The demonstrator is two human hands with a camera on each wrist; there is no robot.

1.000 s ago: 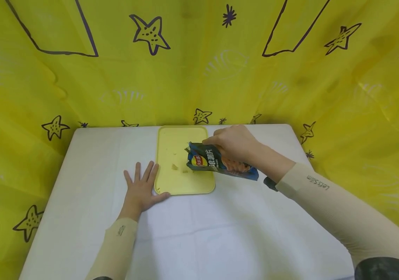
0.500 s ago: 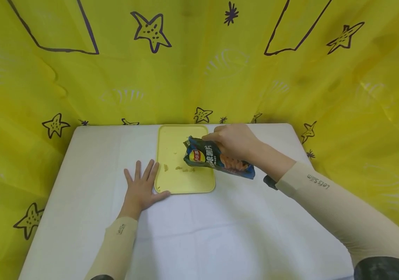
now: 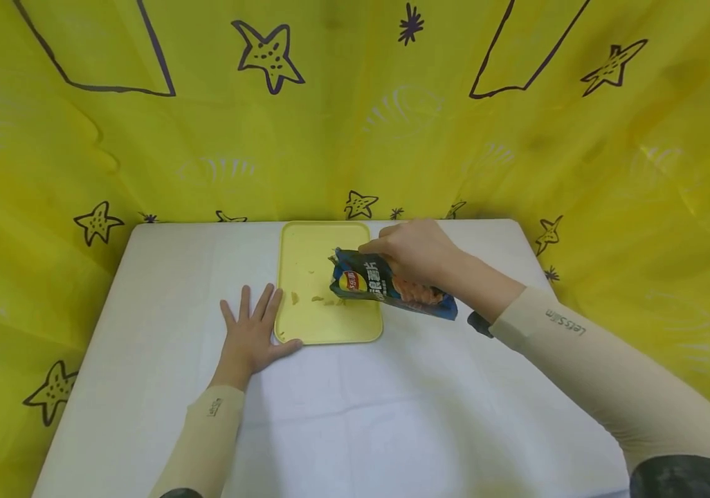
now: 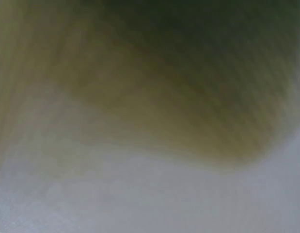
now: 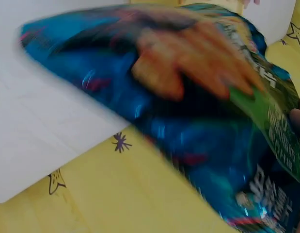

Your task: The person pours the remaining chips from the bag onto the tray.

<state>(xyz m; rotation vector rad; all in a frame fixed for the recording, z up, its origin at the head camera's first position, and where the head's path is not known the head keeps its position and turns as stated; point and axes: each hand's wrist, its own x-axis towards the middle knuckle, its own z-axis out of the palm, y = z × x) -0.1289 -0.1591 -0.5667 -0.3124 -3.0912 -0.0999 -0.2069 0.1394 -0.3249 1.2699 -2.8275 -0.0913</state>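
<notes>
My right hand (image 3: 420, 250) grips a dark blue potato chip bag (image 3: 386, 285) by its upper side in the head view. The bag lies tilted above a yellow tray (image 3: 305, 242), its torn end pointing left. Several chip pieces (image 3: 317, 299) lie on the tray under and beside that end. With fingers spread, my left hand (image 3: 252, 344) rests at the tray's near left corner, thumb along the rim. The right wrist view shows the bag (image 5: 179, 97) close up and blurred, with fingertips (image 5: 298, 119) at its right edge. In the left wrist view all is blurred.
A white-covered table (image 3: 342, 415) carries the tray near its far edge. Behind and around the table hangs a yellow curtain (image 3: 330, 124) with star drawings.
The bag has shifted up and back down slightly in my right hand. More chip pieces show on the tray than one second ago. My left hand stays in place.
</notes>
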